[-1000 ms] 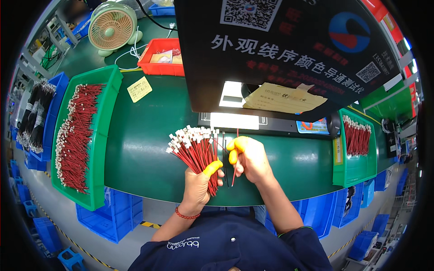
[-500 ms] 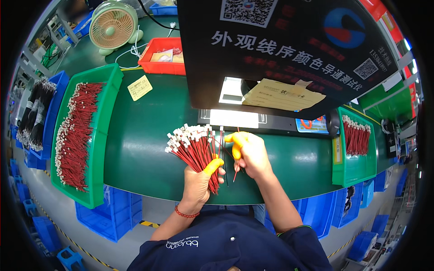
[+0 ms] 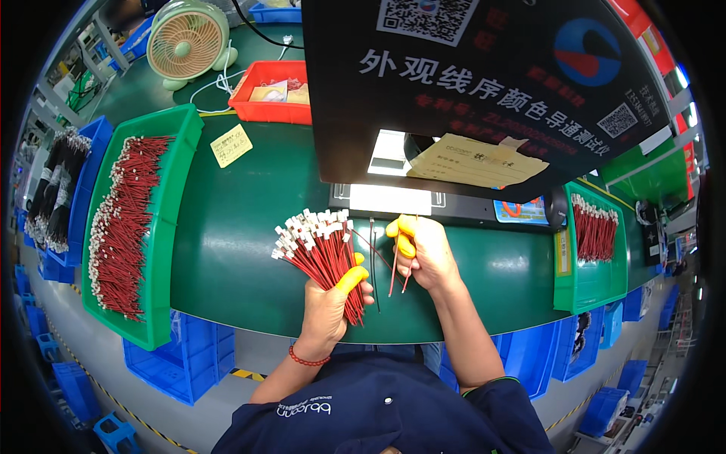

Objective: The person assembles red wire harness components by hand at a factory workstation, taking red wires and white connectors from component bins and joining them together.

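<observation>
The left hand [image 3: 327, 306] is closed round a thick bundle of red wires [image 3: 330, 257] just above the tabletop [image 3: 227, 250], its thumb pressed across the strands. The bundle's long axis slants away and to the left: white connectors [image 3: 311, 229] fan out at the far end, while the bare tails reach down past the palm. The right hand [image 3: 429, 253], close by on the right, has its yellow-covered fingers [image 3: 406, 225] pinched narrow on a thin red wire [image 3: 392, 278] whose tail points back toward the person; whether a second strand is gripped too cannot be told. Between the hands, nearer the left, a dark wire [image 3: 374, 265] runs almost straight away from the body. A black machine housing [image 3: 484, 83] overhangs the far side, and the near edge passes under the forearms. Bare surface opens sideways, toward a green bin [image 3: 168, 250] on the left and another green bin [image 3: 563, 296] on the right.
</observation>
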{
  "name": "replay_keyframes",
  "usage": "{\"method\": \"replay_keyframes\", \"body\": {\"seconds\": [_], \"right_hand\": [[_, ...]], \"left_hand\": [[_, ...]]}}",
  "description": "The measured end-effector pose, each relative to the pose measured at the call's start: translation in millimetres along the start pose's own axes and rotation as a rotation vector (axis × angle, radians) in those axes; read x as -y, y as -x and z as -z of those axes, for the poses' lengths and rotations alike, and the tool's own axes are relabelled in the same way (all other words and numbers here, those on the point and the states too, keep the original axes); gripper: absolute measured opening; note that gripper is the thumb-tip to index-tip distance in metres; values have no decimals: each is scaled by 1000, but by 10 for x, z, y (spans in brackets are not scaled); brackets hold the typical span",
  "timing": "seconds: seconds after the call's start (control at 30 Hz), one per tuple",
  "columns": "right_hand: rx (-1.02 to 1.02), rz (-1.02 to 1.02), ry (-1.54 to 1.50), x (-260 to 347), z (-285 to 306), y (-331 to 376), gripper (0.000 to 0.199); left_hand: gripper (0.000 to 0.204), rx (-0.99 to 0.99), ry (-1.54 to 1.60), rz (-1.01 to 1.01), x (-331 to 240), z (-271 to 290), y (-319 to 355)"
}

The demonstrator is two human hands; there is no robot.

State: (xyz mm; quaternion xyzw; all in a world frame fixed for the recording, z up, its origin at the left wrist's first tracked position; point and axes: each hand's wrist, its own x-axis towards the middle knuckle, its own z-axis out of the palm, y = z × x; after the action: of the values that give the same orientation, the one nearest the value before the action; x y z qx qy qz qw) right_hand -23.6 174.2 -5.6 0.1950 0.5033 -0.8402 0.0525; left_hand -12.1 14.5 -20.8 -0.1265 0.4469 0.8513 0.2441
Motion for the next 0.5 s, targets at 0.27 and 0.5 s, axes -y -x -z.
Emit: {"method": "replay_keyframes", "body": {"seconds": [0.27, 0.5], "right_hand": [[-29, -74, 117, 27, -10, 6, 32], [174, -126, 90, 9, -6, 7, 43]], "left_hand": [[18, -23, 24, -5, 3, 32, 2], [17, -33, 45, 0, -7, 25, -8]]}}
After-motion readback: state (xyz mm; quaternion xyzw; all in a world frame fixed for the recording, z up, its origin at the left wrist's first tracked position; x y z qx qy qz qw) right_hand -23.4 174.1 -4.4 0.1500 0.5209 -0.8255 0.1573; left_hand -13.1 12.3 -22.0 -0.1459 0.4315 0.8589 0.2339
